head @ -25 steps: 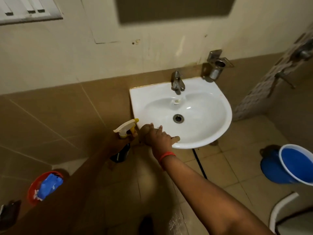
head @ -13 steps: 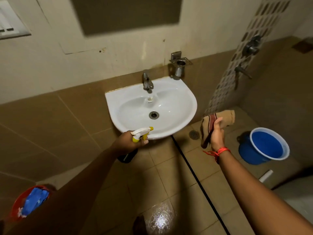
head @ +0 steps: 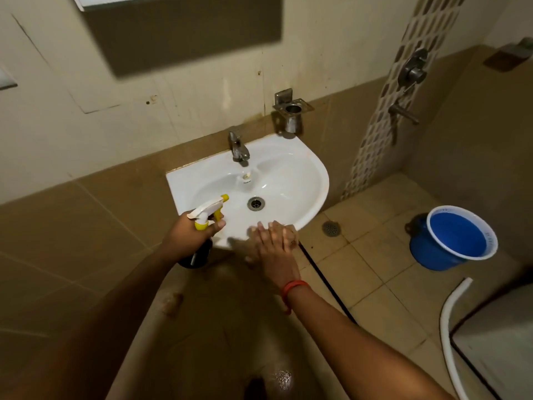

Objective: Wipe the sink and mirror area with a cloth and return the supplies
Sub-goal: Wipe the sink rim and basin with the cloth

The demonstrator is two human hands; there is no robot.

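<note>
A white wall-mounted sink (head: 315, 171) with a steel tap (head: 238, 147) sits at centre. My left hand (head: 187, 236) grips a spray bottle (head: 208, 210) with a white and yellow trigger head, held over the sink's front left corner with its nozzle pointing into the basin. My right hand (head: 274, 246) presses a brown cloth (head: 290, 236) onto the sink's front rim. Most of the cloth is hidden under the fingers and blurred. A pale lower edge of the mirror (head: 129, 0) shows at the top.
A steel cup holder (head: 292, 111) hangs on the wall right of the tap. A blue bucket (head: 452, 241) stands on the tiled floor to the right, near a floor drain (head: 331, 228) and a white hose (head: 450, 313). A shower valve (head: 412, 70) is on the right wall.
My right hand lifted the cloth away to the right of the sink, then came back and now presses it on the front rim. The spray bottle rose over the basin's edge.
</note>
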